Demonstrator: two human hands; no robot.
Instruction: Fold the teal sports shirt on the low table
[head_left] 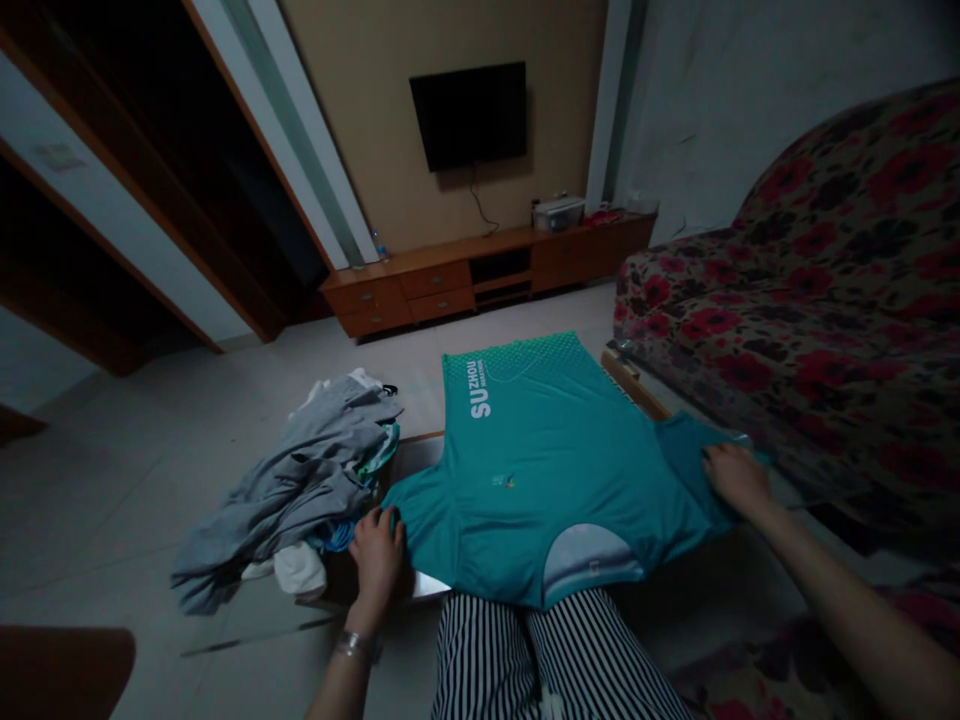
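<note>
Teal synthetic jersey (540,470) spread flat; left hand (377,560), right hand (739,478) gripping it.

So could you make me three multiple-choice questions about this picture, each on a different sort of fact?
1. Where is the grey clothing relative to the teal shirt?
A. On the sofa
B. Left of the shirt in view
C. Beneath the television

2. What colour is the word SUZHOU?
A. White
B. Red
C. Black

3. What is the left hand touching?
A. The sofa
B. The television
C. The shirt's edge

Answers:
1. B: the grey heap lies beside the shirt, on the left.
2. A: pale letters stand out on the teal.
3. C: its fingers rest on the shirt's edge.
</note>
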